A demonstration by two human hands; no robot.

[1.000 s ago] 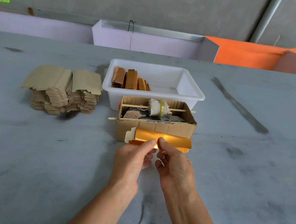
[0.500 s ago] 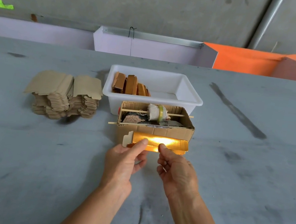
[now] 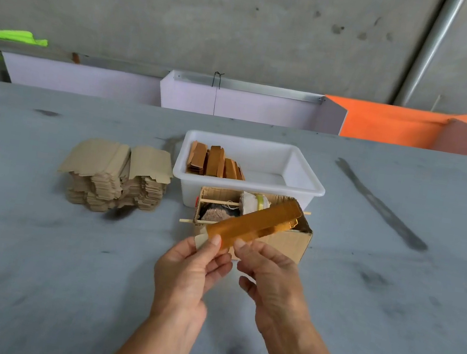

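Note:
A long gold folded carton (image 3: 255, 224) is held up in front of me, tilted with its far end up to the right. My left hand (image 3: 189, 270) pinches its near left end between thumb and fingers. My right hand (image 3: 269, 276) pinches the carton's near edge just to the right. Behind it sits a small open cardboard box (image 3: 292, 241) with a spool on a stick inside. A white plastic tub (image 3: 301, 184) behind that holds several folded gold cartons (image 3: 216, 162) standing at its left side.
A stack of flat tan carton blanks (image 3: 117, 177) lies on the grey table (image 3: 33, 253) to the left. White and orange panels (image 3: 385, 123) run along the table's far edge under a concrete wall. The table's near edge shows at the bottom right.
The gold carton went from lying level in front of the cardboard box to being lifted and tilted, right end up. Both hands rose with it and kept their grip.

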